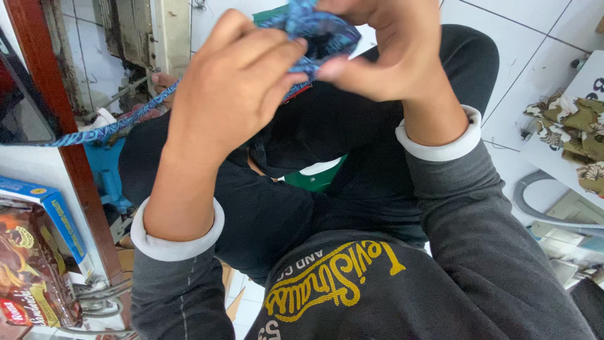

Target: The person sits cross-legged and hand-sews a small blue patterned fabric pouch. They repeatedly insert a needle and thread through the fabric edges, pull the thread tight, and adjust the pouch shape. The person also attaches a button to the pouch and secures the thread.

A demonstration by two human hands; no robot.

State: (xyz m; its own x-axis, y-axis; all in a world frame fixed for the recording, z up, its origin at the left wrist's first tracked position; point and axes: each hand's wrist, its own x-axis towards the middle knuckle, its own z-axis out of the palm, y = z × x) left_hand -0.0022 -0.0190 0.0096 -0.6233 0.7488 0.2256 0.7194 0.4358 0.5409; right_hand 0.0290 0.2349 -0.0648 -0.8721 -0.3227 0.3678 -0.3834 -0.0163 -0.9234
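Between both hands, up near the cam, sits the bunched blue patterned fabric (314, 31): left hand (233, 88) and right hand (390, 50) pinch it narrow, equally near; its strap (107, 129) runs away to the left.

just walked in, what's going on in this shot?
A person seen from a head camera has both hands raised close to the lens. The left hand and right hand pinch a bunched piece of blue patterned fabric between the fingers. A strip of it trails off to the left. More patterned cloth lies at the right.
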